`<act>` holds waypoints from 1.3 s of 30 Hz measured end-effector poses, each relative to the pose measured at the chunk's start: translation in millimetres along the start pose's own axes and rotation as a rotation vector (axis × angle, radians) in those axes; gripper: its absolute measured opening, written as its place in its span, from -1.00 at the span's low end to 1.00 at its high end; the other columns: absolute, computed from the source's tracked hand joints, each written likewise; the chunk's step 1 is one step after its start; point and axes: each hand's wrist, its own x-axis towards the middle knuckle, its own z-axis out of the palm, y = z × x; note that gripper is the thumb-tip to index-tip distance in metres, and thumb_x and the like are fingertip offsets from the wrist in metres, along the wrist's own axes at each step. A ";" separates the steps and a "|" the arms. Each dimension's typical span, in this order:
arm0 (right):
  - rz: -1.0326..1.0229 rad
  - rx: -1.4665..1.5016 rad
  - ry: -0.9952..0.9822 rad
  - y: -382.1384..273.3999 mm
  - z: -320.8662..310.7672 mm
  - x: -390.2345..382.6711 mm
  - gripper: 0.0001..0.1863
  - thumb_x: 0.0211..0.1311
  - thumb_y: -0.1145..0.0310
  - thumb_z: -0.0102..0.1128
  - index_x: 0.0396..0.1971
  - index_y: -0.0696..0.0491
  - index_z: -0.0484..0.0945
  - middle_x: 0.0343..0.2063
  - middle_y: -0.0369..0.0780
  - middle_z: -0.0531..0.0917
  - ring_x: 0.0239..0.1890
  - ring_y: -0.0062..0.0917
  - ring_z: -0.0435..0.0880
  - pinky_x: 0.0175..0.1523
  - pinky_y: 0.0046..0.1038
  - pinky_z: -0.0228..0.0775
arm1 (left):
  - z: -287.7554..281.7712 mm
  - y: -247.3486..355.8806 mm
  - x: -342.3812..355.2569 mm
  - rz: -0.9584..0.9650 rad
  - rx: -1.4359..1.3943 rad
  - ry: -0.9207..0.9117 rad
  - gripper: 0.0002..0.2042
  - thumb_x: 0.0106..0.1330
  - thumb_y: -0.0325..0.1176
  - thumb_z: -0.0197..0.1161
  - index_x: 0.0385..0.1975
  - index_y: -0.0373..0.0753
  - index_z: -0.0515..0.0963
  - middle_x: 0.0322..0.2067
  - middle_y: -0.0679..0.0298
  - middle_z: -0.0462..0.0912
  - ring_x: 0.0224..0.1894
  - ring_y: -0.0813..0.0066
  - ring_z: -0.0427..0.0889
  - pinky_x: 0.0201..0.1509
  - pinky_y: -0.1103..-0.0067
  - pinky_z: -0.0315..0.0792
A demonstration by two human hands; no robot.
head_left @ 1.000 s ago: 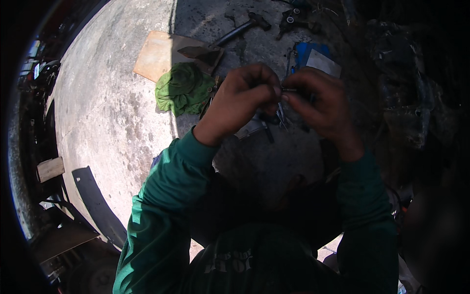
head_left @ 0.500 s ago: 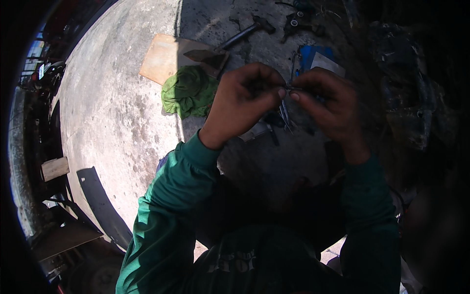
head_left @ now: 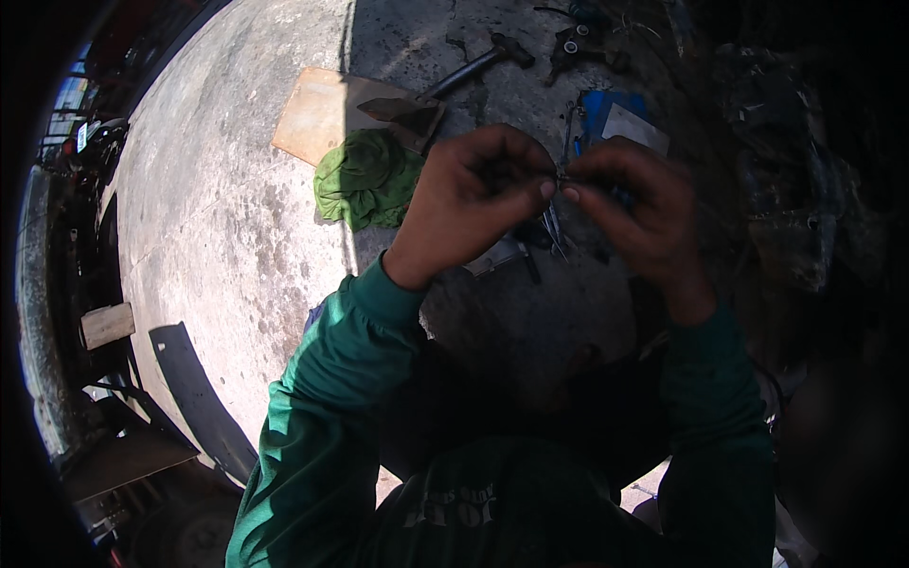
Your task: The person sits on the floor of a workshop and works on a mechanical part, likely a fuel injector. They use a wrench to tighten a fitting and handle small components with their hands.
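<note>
My left hand [head_left: 476, 194] and my right hand [head_left: 636, 204] meet fingertip to fingertip over the concrete floor. Each pinches thumb against forefinger on a tiny dark part between them, too small and shaded to name. Below the fingertips a slim metal tool with two pointed legs [head_left: 555, 232] shows, lying partly behind the hands; I cannot tell its kind. To the left of my left hand a crumpled green cloth [head_left: 365, 180] lies half in sunlight, touching a flat piece of brown board [head_left: 312, 109].
A hammer [head_left: 473, 68] lies at the far side by the board. Beyond my right hand are a blue packet [head_left: 597, 109], a pale card [head_left: 634, 128], a wrench [head_left: 568, 123] and a dark metal part [head_left: 578, 52]. Crumpled plastic [head_left: 791, 189] lies at the right, a wooden block [head_left: 108, 326] at the left.
Both hands stay together in nearly the same place, their fingertips shifted very slightly down. Nothing has been let go or picked up that I can see.
</note>
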 end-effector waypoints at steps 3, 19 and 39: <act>-0.009 -0.005 0.012 -1.4 2.0 0.1 -0.87 0.16 0.54 0.39 -0.29 0.18 0.65 -0.38 -0.19 0.71 -0.30 -0.49 0.74 -0.22 -0.47 0.56 | -0.6 0.0 -0.1 0.002 0.005 -0.003 -0.84 0.27 -0.52 0.39 -0.19 -0.36 0.60 -0.33 0.31 0.70 -0.27 0.66 0.67 -0.22 0.68 0.54; 0.073 0.039 0.016 -1.6 2.7 -1.1 -0.85 0.19 0.50 0.40 -0.26 0.19 0.67 -0.37 -0.17 0.73 -0.30 -0.51 0.75 -0.21 -0.49 0.59 | -1.5 3.4 1.4 -0.052 -0.016 -0.041 -0.84 0.31 -0.52 0.35 -0.18 -0.39 0.56 -0.33 0.24 0.69 -0.31 0.55 0.69 -0.22 0.63 0.54; 0.154 0.049 0.013 0.4 3.0 -2.5 -0.87 0.24 0.49 0.35 -0.25 0.20 0.67 -0.36 -0.17 0.74 -0.27 -0.51 0.76 -0.16 -0.48 0.60 | -2.0 1.1 1.6 -0.104 -0.130 -0.054 -0.82 0.31 -0.61 0.29 -0.12 -0.41 0.57 -0.26 0.16 0.73 -0.29 0.47 0.72 -0.16 0.56 0.58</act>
